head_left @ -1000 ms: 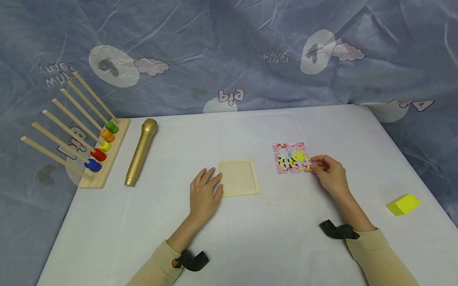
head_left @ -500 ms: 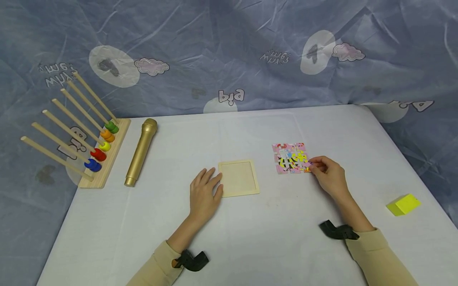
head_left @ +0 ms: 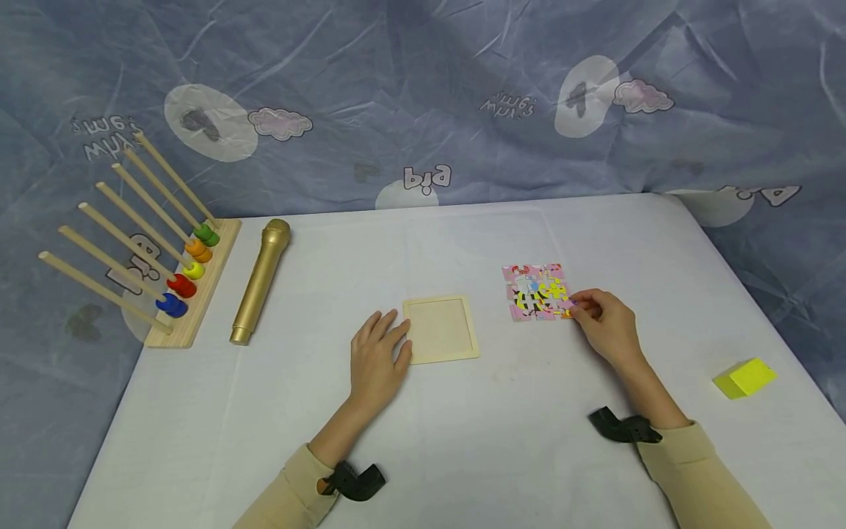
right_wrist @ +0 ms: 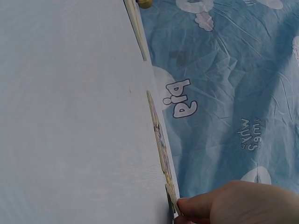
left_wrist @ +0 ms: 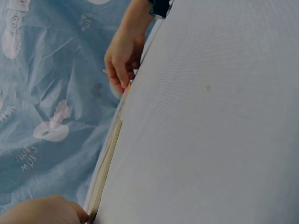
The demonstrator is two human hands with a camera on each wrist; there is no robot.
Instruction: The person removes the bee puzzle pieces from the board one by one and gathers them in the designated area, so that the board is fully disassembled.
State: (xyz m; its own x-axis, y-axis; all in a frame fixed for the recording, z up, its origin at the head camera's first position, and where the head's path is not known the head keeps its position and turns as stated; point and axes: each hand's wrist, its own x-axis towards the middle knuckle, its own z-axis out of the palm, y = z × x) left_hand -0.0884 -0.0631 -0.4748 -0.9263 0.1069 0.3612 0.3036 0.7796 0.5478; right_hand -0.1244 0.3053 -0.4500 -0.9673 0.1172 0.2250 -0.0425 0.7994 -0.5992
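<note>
My left hand (head_left: 378,364) lies on the table with its fingers loosely spread, fingertips at the left edge of a square wooden puzzle tray (head_left: 472,327). The tray has a raised rim and bare bottom. To its right, a small jigsaw puzzle (head_left: 537,292) shows a yellow-and-black bee on pink, its pieces laid together with narrow gaps. At the puzzle's lower right corner, my right hand (head_left: 608,328) pinches a puzzle piece (right_wrist: 171,196) between thumb and index finger. In the right wrist view that piece is tilted against its neighbour, partly covered by the fingertips.
A wooden bead rack (head_left: 192,323) with upright pegs and coloured beads stands at the far left. Beside it lies a gold microphone (head_left: 260,283). A yellow block (head_left: 745,378) sits near the right table edge. Patterned blue-grey cloth (head_left: 370,95) hangs behind the table.
My right hand has shifted slightly left, bringing the pinched piece closer against the puzzle's corner. My left hand and the tray have stayed in place.
</note>
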